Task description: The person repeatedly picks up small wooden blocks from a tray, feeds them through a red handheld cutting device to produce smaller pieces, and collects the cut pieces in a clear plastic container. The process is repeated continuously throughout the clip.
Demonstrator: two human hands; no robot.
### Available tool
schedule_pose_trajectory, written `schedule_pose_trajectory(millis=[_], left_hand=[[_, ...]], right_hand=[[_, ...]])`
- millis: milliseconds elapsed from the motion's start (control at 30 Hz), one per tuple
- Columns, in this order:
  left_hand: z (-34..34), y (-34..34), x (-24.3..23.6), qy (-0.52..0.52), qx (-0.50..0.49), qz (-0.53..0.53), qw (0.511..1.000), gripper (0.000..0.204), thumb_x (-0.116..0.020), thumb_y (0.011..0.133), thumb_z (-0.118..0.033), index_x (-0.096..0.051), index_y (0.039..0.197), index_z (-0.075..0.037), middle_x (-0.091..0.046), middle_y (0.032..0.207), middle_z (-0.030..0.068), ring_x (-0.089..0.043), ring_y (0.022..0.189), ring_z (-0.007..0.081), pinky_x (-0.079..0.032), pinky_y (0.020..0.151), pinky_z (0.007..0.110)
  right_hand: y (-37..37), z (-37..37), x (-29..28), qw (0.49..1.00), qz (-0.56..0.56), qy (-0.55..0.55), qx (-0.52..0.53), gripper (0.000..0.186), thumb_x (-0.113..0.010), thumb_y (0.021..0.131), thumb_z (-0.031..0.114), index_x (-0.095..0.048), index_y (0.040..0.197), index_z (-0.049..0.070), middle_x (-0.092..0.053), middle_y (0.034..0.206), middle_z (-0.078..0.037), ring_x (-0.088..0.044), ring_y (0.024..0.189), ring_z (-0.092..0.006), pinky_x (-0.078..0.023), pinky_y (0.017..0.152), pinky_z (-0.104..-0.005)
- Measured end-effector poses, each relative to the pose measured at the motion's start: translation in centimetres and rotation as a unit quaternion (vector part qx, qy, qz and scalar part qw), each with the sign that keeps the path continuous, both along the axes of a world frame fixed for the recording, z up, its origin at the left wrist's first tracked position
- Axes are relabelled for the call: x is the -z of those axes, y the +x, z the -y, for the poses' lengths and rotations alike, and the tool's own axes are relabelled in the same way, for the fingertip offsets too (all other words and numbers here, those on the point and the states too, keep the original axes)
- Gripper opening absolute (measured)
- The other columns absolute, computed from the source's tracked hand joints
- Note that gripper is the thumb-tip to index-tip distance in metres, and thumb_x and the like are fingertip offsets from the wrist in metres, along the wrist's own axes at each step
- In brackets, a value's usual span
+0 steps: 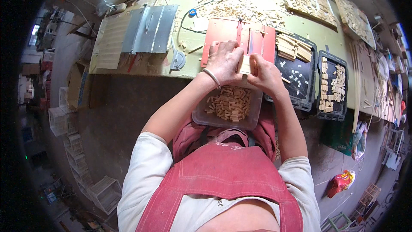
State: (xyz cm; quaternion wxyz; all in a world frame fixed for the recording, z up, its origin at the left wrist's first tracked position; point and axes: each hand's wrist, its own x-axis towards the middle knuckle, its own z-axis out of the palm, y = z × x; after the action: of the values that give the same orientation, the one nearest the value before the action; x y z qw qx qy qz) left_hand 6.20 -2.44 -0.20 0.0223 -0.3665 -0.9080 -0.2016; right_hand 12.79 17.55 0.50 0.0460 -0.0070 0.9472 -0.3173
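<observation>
A red saw table (268, 38) with a dark lengthwise slot lies at the bench's front edge. My left hand (223, 61) rests on its left part, fingers curled and thumb toward the middle. From the right, my right hand (267, 75) closes in with bent fingers. Between them a short pale piece of wood (245, 65) lies at the near end of the slot, gripped from both sides. My fingers partly cover it, so its full length is hidden. Below my hands, a clear plastic bin (201, 118) on my lap holds many small wooden blocks (229, 103).
On the right stand a black tray (302, 99) with wooden strips and a second black tray (330, 114) with small blocks. Offcuts (244, 4) litter the bench behind the saw. A grey metal plate (161, 28) and a protractor (177, 60) lie to the left.
</observation>
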Motion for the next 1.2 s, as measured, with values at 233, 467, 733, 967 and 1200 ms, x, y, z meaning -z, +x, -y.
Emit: schedule_pose_trajectory(millis=[233, 467, 733, 967, 1200], left_hand=[[-0.2, -0.6, 0.1, -0.019, -0.019, 0.003, 1.000, 0.062, -0.086, 0.066, -0.038, -0.067, 0.120, -0.015, -0.058, 0.134, 0.0122, -0.056, 0.131, 0.0346, -0.035, 0.113, 0.054], [-0.5, -1.0, 0.2, -0.027, -0.017, 0.023, 0.999, 0.066, -0.086, 0.065, -0.039, -0.067, 0.124, -0.016, -0.059, 0.134, 0.0134, -0.055, 0.132, 0.0351, -0.035, 0.113, 0.054], [-0.7, -1.5, -0.3, -0.040, -0.021, 0.012, 0.999, 0.069, -0.089, 0.064, -0.043, -0.068, 0.124, -0.016, -0.059, 0.134, 0.0138, -0.055, 0.132, 0.0349, -0.035, 0.112, 0.053], [-1.6, -2.8, -1.5, -0.060, -0.033, 0.050, 0.996, 0.070, -0.089, 0.065, -0.044, -0.067, 0.125, -0.015, -0.060, 0.132, 0.0151, -0.055, 0.131, 0.0361, -0.038, 0.110, 0.052], [-2.0, -4.6, -1.5, -0.067, -0.027, 0.063, 0.995, 0.068, -0.087, 0.066, -0.041, -0.067, 0.126, -0.015, -0.060, 0.132, 0.0157, -0.055, 0.133, 0.0368, -0.040, 0.110, 0.053]], right_hand=[[2.0, -1.3, 0.8, 0.993, -0.112, 0.018, -0.026, 0.050, -0.076, 0.089, 0.016, -0.064, 0.138, 0.012, -0.074, 0.105, -0.016, -0.074, 0.098, -0.0368, -0.060, 0.084, -0.0480], [4.0, -1.0, 0.9, 0.978, -0.121, 0.128, -0.110, 0.051, -0.077, 0.089, 0.014, -0.065, 0.138, 0.010, -0.069, 0.100, -0.014, -0.072, 0.093, -0.0336, -0.060, 0.080, -0.0458], [-0.5, -2.7, 0.0, 0.990, -0.099, 0.058, -0.079, 0.054, -0.080, 0.086, 0.027, -0.065, 0.134, 0.008, -0.067, 0.106, -0.016, -0.070, 0.100, -0.0352, -0.058, 0.088, -0.0464], [-2.9, -2.9, 0.6, 0.989, -0.106, 0.046, -0.088, 0.054, -0.081, 0.077, 0.020, -0.066, 0.128, 0.006, -0.066, 0.102, -0.013, -0.068, 0.095, -0.0338, -0.055, 0.089, -0.0453], [-4.9, -3.5, 1.5, 0.991, -0.111, 0.029, -0.073, 0.038, -0.081, 0.079, 0.029, -0.068, 0.109, 0.010, -0.065, 0.095, -0.012, -0.068, 0.098, -0.0330, -0.052, 0.088, -0.0460]])
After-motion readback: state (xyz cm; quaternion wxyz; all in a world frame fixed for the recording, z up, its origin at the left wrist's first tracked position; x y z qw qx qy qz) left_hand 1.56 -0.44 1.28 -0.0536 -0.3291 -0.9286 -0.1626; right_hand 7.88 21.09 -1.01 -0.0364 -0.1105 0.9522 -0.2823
